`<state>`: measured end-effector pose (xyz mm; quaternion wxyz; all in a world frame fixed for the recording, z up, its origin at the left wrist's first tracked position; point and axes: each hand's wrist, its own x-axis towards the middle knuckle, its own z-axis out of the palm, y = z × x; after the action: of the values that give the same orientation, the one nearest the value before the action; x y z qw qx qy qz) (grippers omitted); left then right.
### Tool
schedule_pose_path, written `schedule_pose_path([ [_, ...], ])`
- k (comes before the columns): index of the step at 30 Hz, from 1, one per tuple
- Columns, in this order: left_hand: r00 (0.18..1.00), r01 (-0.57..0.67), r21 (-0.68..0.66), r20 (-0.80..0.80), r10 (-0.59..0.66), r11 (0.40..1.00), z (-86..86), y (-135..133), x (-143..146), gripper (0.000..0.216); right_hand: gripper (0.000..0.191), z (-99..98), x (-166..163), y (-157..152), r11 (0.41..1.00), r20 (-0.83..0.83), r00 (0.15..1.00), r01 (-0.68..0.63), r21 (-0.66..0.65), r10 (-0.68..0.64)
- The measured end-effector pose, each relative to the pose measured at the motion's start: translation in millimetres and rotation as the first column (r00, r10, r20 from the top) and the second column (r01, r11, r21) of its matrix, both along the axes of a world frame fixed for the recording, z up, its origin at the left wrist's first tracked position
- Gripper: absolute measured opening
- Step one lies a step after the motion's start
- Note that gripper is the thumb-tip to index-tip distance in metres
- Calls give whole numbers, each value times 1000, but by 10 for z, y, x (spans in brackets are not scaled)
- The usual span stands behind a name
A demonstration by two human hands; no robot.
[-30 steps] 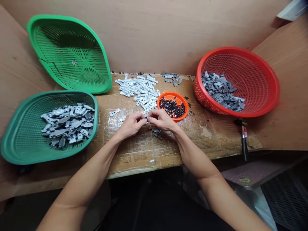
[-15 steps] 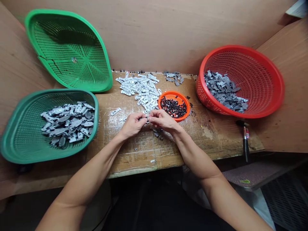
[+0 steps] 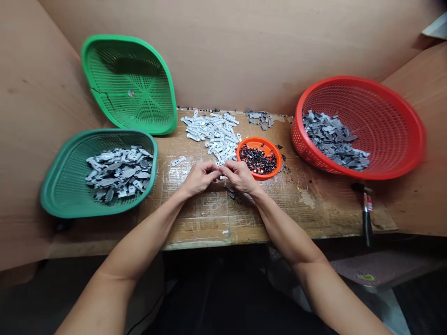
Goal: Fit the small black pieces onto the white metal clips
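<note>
At the bench's (image 3: 195, 232) left end, folks, a dark green basket (image 3: 63, 186) holds a mound of grey parts (image 3: 120, 174); just behind, a bright green basket (image 3: 143, 97) stands tipped up, its inside facing out. One loose pale part (image 3: 178, 161) lies by itself. Now the left hand (image 3: 199, 179): fingers curled, thumb and forefinger close together, though I can't tell what they grip! Behind it spreads the heap of pale parts (image 3: 216, 132). The right hand (image 3: 241, 177) meets the left, thumb and fingertips bunched in, and whatever might be between them is too small to make out. Right beside that hand, an orange dish (image 3: 280, 160) carries small dark pieces (image 3: 258, 159). Further right, a big red basket (image 3: 387, 125) leans over its grey pieces (image 3: 331, 142), with a black-handled brush (image 3: 366, 218) below, near the bench's front edge.
</note>
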<state>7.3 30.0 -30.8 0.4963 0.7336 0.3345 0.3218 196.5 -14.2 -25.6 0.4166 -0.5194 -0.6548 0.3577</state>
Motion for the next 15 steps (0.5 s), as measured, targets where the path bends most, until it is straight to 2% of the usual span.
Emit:
schedule_pose_path([
  [2, 999, -35, 114, -35, 40, 993, 195, -12, -100, 20, 49, 13, 80, 14, 1000, -50, 998, 28, 10, -28],
  [3, 990, -112, 218, -54, 127, 969, 326, -24, -190, 19, 46, 26, 168, 35, 998, -52, 997, 58, 20, -57],
  [4, 966, -214, 338, -69, 251, 917, 467, -40, -306, 20, 43, 40, 284, 63, 992, -24, 993, 115, 45, -114],
  [5, 916, -322, 448, -75, 394, 834, 611, -59, -441, 22, 38, 51, 420, 96, 970, 57, 973, 217, 110, -225],
  [7, 724, -509, 597, -91, 683, 619, 867, -89, -736, 24, 30, 54, 697, 158, 918, 343, 853, 348, 188, -394],
  [8, 626, -559, 627, -110, 772, 543, 964, -95, -872, 22, 30, 43, 812, 182, 905, 480, 769, 385, 180, -422],
  [9, 568, -597, 624, -114, 815, 504, 1035, -94, -985, 18, 30, 27, 898, 202, 904, 586, 700, 399, 151, -407],
  [10, 528, -648, 615, -62, 847, 449, 1077, -87, -1063, 12, 30, 6, 951, 218, 909, 661, 651, 399, 120, -372],
  [11, 530, -670, 607, -11, 848, 427, 1091, -77, -1100, 15, 30, -16, 974, 233, 917, 704, 627, 387, 91, -335],
  [12, 572, -658, 609, 22, 820, 443, 1076, -65, -1091, 21, 29, -36, 972, 246, 927, 722, 622, 368, 73, -304],
  [13, 642, -622, 608, 37, 765, 493, 1033, -54, -1039, 27, 29, -51, 955, 258, 935, 724, 628, 348, 67, -285],
  [14, 729, -552, 605, 17, 684, 574, 964, -47, -948, 30, 28, -59, 932, 270, 941, 718, 639, 332, 68, -277],
  [15, 823, -454, 578, -20, 568, 678, 870, -44, -827, 29, 28, -62, 913, 279, 945, 709, 650, 321, 69, -273],
])
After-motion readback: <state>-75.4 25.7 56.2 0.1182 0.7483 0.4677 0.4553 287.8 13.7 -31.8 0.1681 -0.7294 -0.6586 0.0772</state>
